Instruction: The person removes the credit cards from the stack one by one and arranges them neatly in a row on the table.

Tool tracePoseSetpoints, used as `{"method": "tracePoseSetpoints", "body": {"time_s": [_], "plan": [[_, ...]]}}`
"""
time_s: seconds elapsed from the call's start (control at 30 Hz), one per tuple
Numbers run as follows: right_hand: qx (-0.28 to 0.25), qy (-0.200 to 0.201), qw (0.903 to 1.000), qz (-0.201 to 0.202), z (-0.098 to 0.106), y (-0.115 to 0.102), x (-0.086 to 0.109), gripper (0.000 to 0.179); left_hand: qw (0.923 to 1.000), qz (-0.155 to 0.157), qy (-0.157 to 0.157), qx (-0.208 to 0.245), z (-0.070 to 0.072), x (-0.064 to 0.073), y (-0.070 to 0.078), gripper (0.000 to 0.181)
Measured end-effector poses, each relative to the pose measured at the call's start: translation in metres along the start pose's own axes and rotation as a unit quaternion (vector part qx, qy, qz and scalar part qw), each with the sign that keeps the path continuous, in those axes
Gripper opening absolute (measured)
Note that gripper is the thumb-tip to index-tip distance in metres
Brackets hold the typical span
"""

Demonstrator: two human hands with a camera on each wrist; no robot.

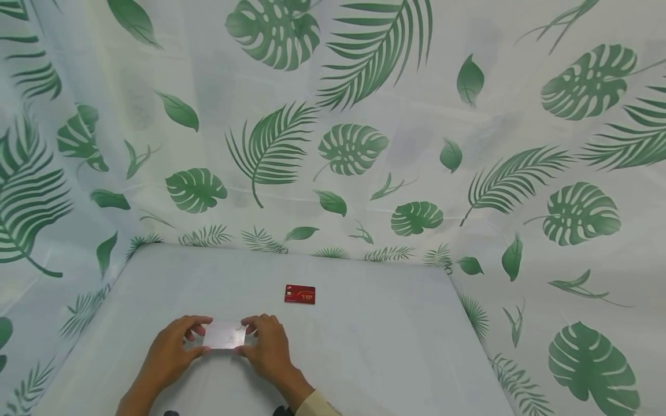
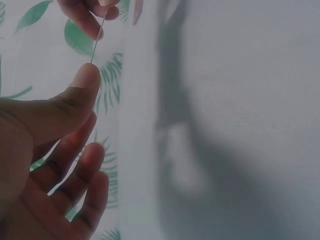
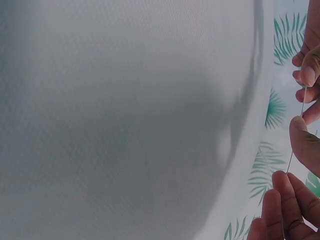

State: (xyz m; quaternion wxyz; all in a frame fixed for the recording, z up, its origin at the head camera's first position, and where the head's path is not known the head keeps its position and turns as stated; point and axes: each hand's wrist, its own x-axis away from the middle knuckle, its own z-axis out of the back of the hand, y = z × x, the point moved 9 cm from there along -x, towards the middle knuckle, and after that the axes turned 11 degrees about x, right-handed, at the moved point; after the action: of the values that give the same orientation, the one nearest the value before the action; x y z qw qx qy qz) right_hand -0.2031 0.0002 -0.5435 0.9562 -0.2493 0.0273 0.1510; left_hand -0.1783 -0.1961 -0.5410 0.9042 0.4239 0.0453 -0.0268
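Both hands hold a thin, shiny whitish card (image 1: 224, 335) above the left part of the table, one at each short end. The left hand (image 1: 169, 351) pinches its left end between thumb and fingers, and the right hand (image 1: 269, 348) does the same at the right end. From the wrists the card is nearly edge-on, a fine line (image 2: 96, 44) running from the left thumb (image 2: 86, 77) up to the other hand. A red card with "VIP" lettering (image 1: 300, 294) lies on the table, beyond and right of the hands.
The pale table (image 1: 385, 346) meets a white curtain (image 1: 416, 150) printed with green leaves at the back and on both sides. Two small dark objects (image 1: 281, 411) poke in at the bottom edge near the wrists. A beige sleeve (image 1: 316, 404) covers the right forearm.
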Motion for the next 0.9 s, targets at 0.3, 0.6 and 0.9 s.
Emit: {"method": "tracePoseSetpoints", "body": {"time_s": [0.3, 0.6, 0.9], "plan": [[-0.001, -0.009, 0.9999, 0.006, -0.009, -0.005, -0.001, 0.047, 0.9997, -0.017, 0.014, 0.007, 0.008, 0.005, -0.003, 0.06], [0.004, -0.035, 0.9993, -0.01, -0.019, -0.009, -0.002, 0.046, 1.0, 0.002, 0.006, 0.0, 0.011, 0.007, -0.013, 0.06], [0.013, -0.034, 0.9993, 0.004, -0.03, -0.017, -0.006, 0.049, 0.9996, 0.027, 0.003, -0.011, 0.014, 0.01, -0.024, 0.061]]}}
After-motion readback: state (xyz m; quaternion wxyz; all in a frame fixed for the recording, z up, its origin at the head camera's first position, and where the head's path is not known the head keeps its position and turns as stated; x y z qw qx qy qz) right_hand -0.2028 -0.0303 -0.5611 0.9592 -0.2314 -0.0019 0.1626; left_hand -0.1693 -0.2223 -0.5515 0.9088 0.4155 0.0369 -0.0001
